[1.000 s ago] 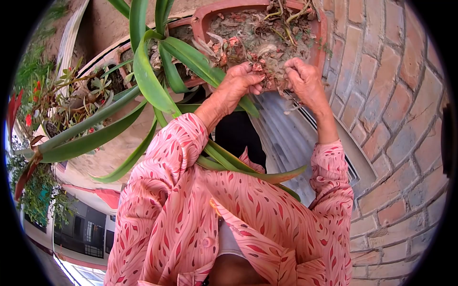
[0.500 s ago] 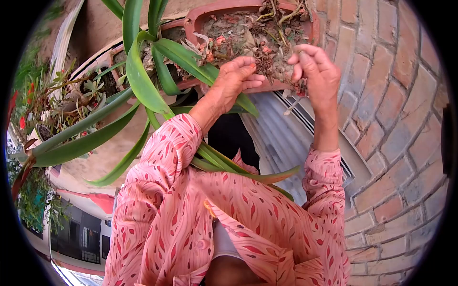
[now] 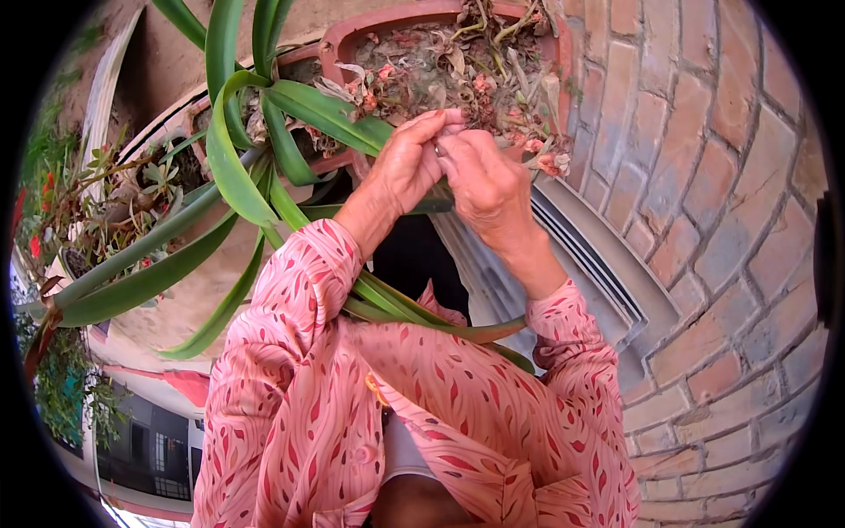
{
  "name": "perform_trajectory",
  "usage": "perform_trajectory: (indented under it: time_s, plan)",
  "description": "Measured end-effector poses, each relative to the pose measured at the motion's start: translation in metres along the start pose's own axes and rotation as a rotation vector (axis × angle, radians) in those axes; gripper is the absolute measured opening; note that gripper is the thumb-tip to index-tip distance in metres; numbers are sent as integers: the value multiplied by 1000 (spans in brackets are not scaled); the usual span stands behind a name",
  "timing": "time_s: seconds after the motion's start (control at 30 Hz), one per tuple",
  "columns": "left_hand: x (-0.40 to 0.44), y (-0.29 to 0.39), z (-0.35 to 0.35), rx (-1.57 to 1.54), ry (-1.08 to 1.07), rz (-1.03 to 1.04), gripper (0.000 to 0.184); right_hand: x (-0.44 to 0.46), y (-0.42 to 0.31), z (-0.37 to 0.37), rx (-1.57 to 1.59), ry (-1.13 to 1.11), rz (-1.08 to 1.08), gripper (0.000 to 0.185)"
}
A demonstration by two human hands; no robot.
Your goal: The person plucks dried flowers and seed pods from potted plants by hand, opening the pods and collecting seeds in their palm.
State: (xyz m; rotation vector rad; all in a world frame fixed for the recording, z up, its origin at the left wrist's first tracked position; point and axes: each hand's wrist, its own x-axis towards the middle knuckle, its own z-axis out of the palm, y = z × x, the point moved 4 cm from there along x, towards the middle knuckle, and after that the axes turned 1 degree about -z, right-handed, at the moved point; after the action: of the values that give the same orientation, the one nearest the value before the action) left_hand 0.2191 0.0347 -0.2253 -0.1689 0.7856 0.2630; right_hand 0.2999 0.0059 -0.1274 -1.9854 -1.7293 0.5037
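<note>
My left hand [image 3: 407,160] and my right hand [image 3: 482,176] meet at the front edge of a reddish planter [image 3: 339,53]. The right fingertips are pinched against the left hand's fingers, with a tiny dark bit between them that is too small to name. The left hand is cupped, its fingers pressed together. Behind the hands, the planter's dry soil bears withered stems and leaves [image 3: 515,70]. Faded pink flowers [image 3: 553,164] lie over its front right rim, just right of my right hand. Long green strap leaves [image 3: 326,119] reach close to my left wrist.
More potted plants with red flowers [image 3: 132,198] stand at the left. A brick wall [image 3: 704,220] fills the right side. Below the planter is a grey ridged metal surface [image 3: 590,264]. Long leaves [image 3: 387,295] cross in front of my body.
My right hand has moved left and down from the planter's right side and now touches my left hand. The pink flowers at the right rim have come into view. The whole view has shifted slightly.
</note>
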Motion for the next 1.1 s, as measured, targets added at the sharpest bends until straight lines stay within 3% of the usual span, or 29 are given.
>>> perform_trajectory:
  time_s: [0.07, 0.17, 0.23, 0.33, 0.43, 0.53, 0.57, 0.67, 0.7, 0.83, 1.0, 1.1]
  plan:
    - [0, -1, 0, 7, 2, -3, 21, 0, 6, -18, 1, 55, 17, 22]
    - [-5, 0, 5, 36, 0, -29, 20, 11, 32, -60, -142, 331, 71, 17]
    - [-6, -1, 3, 58, 2, -24, 20, 13, 60, -81, 61, 346, 510, 13]
    - [-5, -2, 3, 59, 2, -22, 19, 21, 95, -90, -67, 398, 347, 15]
    - [-7, 0, 6, 13, 24, -16, 17, 21, 138, -70, 275, 344, 650, 23]
    - [-6, 0, 3, -8, 36, -13, 15, 9, 164, -31, 623, 139, 1001, 37]
    - [-7, -1, 3, -3, 39, -15, 15, 6, 163, -16, 894, 142, 1080, 39]
    - [-6, -1, 1, 24, 51, -21, 15, 19, 137, -5, 1276, 188, 1018, 38]
    - [-6, -2, 1, 41, 56, -29, 15, 21, 137, -2, 1305, 176, 978, 29]
    - [-9, -2, 3, 90, 126, -34, 14, 27, 131, -1, 1171, 187, 850, 19]
    - [-16, 15, 6, 211, 272, 253, 14, 10, 109, -15, 1143, 262, 766, 21]
    - [-21, 24, 15, 282, 332, 439, 16, -8, 93, -24, 959, 292, 678, 31]
